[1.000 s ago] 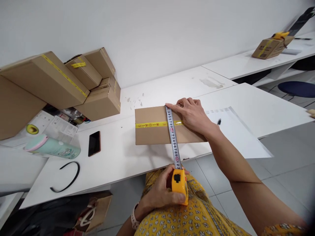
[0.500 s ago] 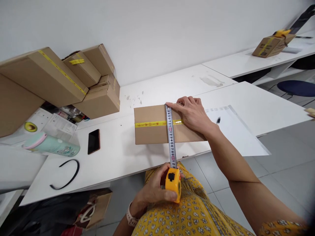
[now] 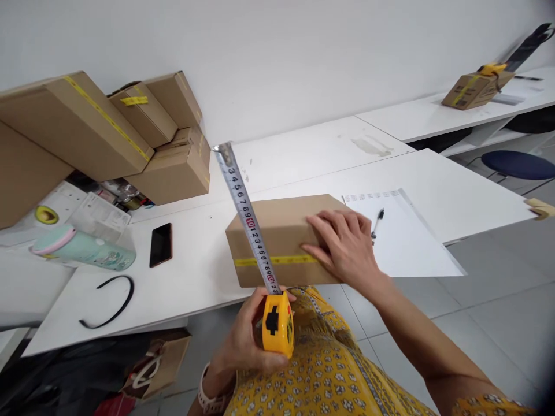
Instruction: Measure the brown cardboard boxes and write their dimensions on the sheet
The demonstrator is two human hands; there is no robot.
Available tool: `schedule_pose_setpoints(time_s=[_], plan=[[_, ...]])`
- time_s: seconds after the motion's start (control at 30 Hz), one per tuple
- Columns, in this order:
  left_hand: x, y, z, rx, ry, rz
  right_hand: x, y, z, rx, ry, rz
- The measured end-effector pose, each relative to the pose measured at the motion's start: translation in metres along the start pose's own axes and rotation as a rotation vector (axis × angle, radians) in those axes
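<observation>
My left hand (image 3: 249, 335) is wrapped round the yellow case of a tape measure (image 3: 278, 325), low in front of my body. Its metal blade sticks out up and to the left, passing in front of a cardboard box (image 3: 281, 228), with the hooked tip free in the air. Yellow tape runs along the box, which lies near the table's front edge. On the box's right part rests my right hand (image 3: 344, 242), fingers spread over the cardboard. A sheet of paper (image 3: 403, 242) with a pen (image 3: 378, 222) on it lies right of the box.
Several cardboard boxes (image 3: 173, 173) are stacked at the left against the wall. A phone (image 3: 161, 245), a mint bottle (image 3: 84, 247) and a black headband (image 3: 125, 300) lie on the white table (image 3: 186, 289). Another box (image 3: 474, 89) and a blue stool (image 3: 518, 164) are at the far right.
The blade tip has come off the box's far edge and swung up and left. My right hand has let go of the tip. The box has tilted and shifted toward me.
</observation>
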State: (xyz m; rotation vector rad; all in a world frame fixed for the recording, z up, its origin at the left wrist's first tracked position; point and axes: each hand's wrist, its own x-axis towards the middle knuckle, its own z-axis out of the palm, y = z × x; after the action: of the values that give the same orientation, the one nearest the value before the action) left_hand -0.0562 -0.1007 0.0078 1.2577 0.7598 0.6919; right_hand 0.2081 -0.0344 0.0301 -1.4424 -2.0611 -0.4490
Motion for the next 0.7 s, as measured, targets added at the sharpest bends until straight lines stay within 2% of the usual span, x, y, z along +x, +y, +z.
schedule_pose_setpoints(time_s=[0.1,0.17,0.27,0.37,0.47,0.53,0.6,0.7], plan=[[0.003,-0.001,0.002,0.157,-0.015,-0.022,-0.036,-0.015,0.009,0.014,-0.024,-0.02],[0.007,0.0,0.005,0.261,-0.036,-0.045,-0.05,-0.017,0.013,0.08,-0.049,-0.003],[0.013,0.0,0.009,0.463,-0.073,-0.092,-0.051,-0.006,0.004,0.318,-0.017,0.161],[0.015,-0.006,0.012,0.709,-0.088,-0.092,-0.038,0.011,-0.017,0.651,0.166,0.373],[0.015,-0.015,0.013,0.851,-0.127,-0.062,-0.029,0.019,-0.035,0.876,0.365,0.467],[0.015,-0.018,0.014,0.87,-0.147,-0.052,-0.03,0.015,-0.039,0.966,0.43,0.516],[0.014,-0.016,0.015,0.834,-0.132,-0.052,-0.033,0.005,-0.039,1.035,0.416,0.51],[0.011,-0.008,0.016,0.745,-0.034,-0.064,-0.04,-0.019,-0.031,1.031,0.282,0.29]])
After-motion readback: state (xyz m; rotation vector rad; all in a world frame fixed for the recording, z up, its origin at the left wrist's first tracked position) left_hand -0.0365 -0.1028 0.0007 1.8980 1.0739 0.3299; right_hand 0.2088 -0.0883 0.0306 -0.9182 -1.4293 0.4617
